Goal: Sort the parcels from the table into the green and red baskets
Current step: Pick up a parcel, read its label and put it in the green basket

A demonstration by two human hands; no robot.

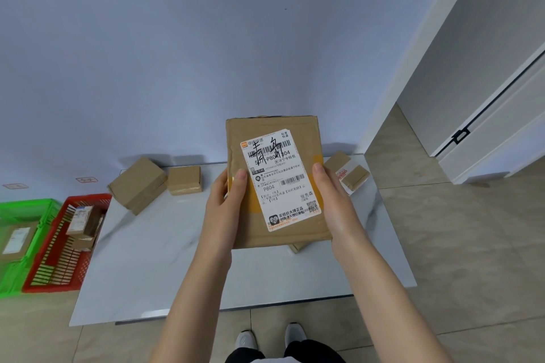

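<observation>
Two forearms reach forward from the bottom of the view and meet on one flat brown parcel (305, 138), raised upright above the middle of the worktop (147, 259) with its white shipping label (280, 183) facing the camera. The left grip (224, 209) clasps the parcel's left edge, its thumb (240, 181) laid on the front face beside the label and the other fingers hidden behind the cardboard. The right grip (336, 203) clasps the right edge in mirror fashion, thumb on the front where a yellow tape band (250, 202) crosses the cardboard. Both palms turn inward toward each other. The label carries barcodes, printed text and two large handwritten black characters. Four more parcels show on the white marbled worktop: a large box (137, 184) lying tilted at the far left, a smaller box (185, 180) just beside it on the right, a labelled box (349, 174) at the far right corner behind the right grip, and a cardboard corner (296, 247) peeping out below the held parcel, the rest of it hidden. Two baskets stand side by side left of the worktop: the red basket (88, 199), next to the worktop, has at least two small boxes (84, 221) in it, and the green basket (26, 205) beyond it has one flat package (16, 240). Two pale shoes (244, 339) show at the bottom edge on the tiled floor (442, 244).
</observation>
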